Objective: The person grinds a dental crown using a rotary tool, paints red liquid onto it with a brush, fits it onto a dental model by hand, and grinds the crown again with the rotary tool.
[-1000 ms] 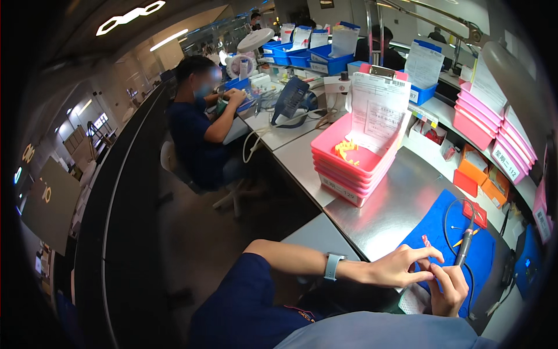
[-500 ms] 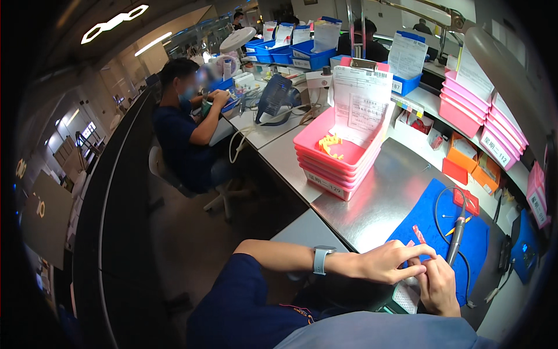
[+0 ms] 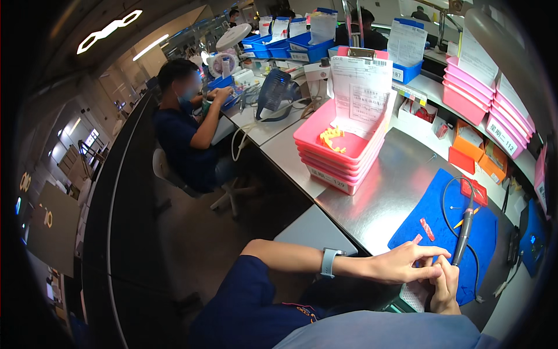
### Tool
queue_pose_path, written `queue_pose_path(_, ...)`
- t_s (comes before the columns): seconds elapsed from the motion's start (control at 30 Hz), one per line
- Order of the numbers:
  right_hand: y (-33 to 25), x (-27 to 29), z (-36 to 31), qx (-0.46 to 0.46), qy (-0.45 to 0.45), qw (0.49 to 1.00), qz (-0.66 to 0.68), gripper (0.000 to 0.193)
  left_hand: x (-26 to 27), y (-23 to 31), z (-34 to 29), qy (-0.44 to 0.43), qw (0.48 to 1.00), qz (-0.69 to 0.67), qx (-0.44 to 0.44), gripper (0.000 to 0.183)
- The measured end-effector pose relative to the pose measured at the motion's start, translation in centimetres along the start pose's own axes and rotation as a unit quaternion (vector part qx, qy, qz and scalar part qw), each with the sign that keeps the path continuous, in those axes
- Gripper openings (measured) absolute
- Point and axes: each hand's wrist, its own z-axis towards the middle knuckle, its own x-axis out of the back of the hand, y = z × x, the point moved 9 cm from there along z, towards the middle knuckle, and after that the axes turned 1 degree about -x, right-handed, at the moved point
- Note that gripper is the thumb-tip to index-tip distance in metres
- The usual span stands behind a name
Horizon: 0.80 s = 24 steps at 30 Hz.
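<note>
Left hand (image 3: 405,263) and right hand (image 3: 444,288) meet, seemingly in fine work; whether either grip holds anything is hidden; the next move calls for steadiness.

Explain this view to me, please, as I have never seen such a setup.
There is no machine: a wide fisheye camera on a person's head looks down at that person's bare left hand and right hand, so straight edges bend. On the pale and silvery workbench lies a blue cloth mat with a grey pen-shaped tool and pink-red strips; nearby stands a stack of pink plastic trays, the top one holding a yellow curved piece. The hands meet; anything in their grip is hidden.
</note>
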Motion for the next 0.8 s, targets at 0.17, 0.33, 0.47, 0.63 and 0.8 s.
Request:
queue_pose_path(0.17,0.2,0.0,0.0,-0.006,-0.01,0.999,0.04,0.038,-0.7,-0.8,0.1,-0.026,0.995,-0.08,0.045,0.055)
queue_pose_path(0.33,0.6,0.2,0.2,-0.01,-0.007,1.0,0.023,0.036,-0.4,-0.9,0.4,-0.01,0.987,-0.153,0.04,0.051)
queue_pose_path(0.47,0.6,0.2,0.2,-0.035,-0.003,0.999,0.021,0.029,0.9,0.0,0.4,0.021,1.0,-0.018,-0.012,0.051)
queue_pose_path(0.63,-1.9,0.7,0.4,0.113,0.039,0.969,-0.217,0.015,1.8,0.1,-0.6,0.075,0.995,-0.059,-0.008,0.049)
queue_pose_path(0.8,-3.6,1.4,-0.1,0.135,0.03,0.916,-0.376,0.016,0.8,0.1,0.0,0.027,0.996,-0.078,0.042,0.039)
